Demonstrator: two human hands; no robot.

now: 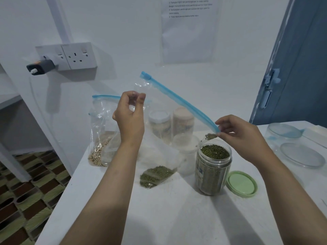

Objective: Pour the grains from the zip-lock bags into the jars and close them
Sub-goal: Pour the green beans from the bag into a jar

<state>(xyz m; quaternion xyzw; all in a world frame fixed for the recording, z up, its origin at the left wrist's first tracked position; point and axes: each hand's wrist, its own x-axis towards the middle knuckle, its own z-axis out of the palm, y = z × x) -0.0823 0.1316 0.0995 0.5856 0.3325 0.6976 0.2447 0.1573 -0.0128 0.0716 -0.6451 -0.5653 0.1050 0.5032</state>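
- Left hand pinches bag bottom up high; right hand pinches zip corner over open jar.
- Leftover beans stuck low: lift that corner, keep spout over jar.

Jars crowd behind — table front open.

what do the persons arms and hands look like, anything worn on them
Both arms are bare from the frame's lower edge up to the hands, with no sleeve in view. The left hand and right hand wear no gloves, and no ring, watch or bracelet shows on either. Fingernails look short and unpainted.
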